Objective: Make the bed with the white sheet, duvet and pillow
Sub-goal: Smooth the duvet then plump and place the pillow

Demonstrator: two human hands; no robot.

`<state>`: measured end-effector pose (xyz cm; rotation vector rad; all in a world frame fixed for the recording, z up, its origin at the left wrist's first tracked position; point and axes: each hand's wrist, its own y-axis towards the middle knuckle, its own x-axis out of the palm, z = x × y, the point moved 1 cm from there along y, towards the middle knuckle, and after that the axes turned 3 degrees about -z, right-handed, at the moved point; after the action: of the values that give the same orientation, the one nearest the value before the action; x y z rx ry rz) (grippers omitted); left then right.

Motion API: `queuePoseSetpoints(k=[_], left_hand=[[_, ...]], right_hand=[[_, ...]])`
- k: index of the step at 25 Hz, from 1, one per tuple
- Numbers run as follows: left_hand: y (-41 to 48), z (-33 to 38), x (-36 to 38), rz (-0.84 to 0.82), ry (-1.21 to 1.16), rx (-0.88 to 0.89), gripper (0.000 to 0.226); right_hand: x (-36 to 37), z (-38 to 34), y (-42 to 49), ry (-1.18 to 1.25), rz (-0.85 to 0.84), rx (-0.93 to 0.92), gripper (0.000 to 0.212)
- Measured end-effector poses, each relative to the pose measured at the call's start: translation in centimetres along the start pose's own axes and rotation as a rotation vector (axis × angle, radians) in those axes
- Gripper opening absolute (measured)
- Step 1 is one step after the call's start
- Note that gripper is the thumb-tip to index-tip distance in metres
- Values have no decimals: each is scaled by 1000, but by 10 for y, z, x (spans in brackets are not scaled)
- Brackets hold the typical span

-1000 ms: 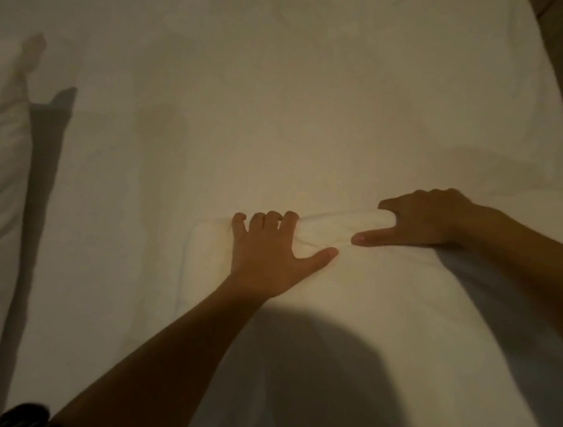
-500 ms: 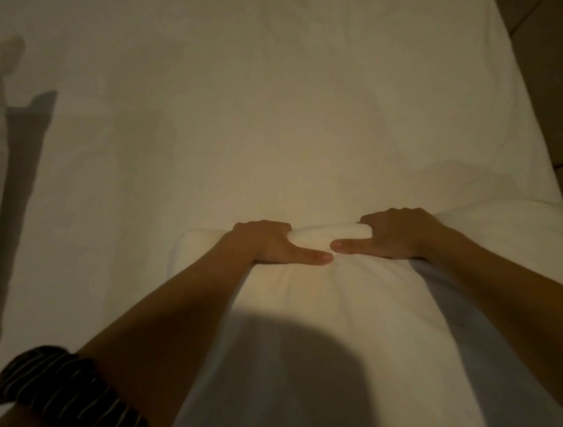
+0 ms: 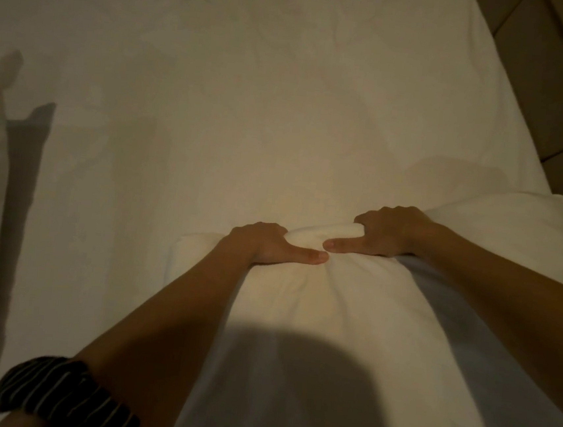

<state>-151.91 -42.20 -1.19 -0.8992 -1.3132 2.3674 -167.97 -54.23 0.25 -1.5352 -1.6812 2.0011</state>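
Gripping far rolled edge of duvet (image 3: 350,306) with left hand (image 3: 267,243) and right hand (image 3: 388,232), side by side; fingers curled over, thumbs flat on top, tips almost touching. Lies on white sheet (image 3: 249,107), near-right part of bed.

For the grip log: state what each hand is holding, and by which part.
The left hand and right hand both grip the thick white padded duvet by its bunched far edge, fingers curled over it, thumbs on top.
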Motion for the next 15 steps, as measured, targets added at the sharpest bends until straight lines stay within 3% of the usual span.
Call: queuePoseSetpoints(k=[3,7,12,15], left_hand=[[-7,2,4,125,116,-33,92],[-17,4,15,371,406,-43,83],[-45,23,12,437,441,-50,67],[-69,54,5,504,517,-20,71]], right_hand=[[1,0,-4,-3,50,3,102],[6,-1,-16,-54,269,-39,74],[1,0,-42,-23,374,-78,66],[-10,15,-80,20,447,-71,63]])
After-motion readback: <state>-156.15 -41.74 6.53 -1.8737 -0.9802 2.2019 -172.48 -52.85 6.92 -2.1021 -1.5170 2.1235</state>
